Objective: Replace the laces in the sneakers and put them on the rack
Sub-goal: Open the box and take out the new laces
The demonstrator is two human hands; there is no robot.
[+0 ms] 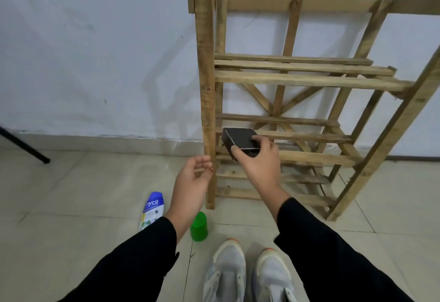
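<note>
A wooden slatted rack (207, 92) stands against the white wall on the right. My right hand (259, 158) grips a small black box (238, 139) at the left end of a lower shelf. My left hand (192, 180) hovers just left of the rack's front post, fingers loosely curled and holding nothing. Two grey-white sneakers stand side by side on the tiled floor at the bottom, the left sneaker (227, 268) and the right sneaker (273, 273), toes toward the rack. I cannot tell whether they have laces.
A blue and white bottle (152, 208) lies on the floor to the left of my left arm. A green cap (198, 226) stands beside it. A black pole (23, 145) slants down at the far left.
</note>
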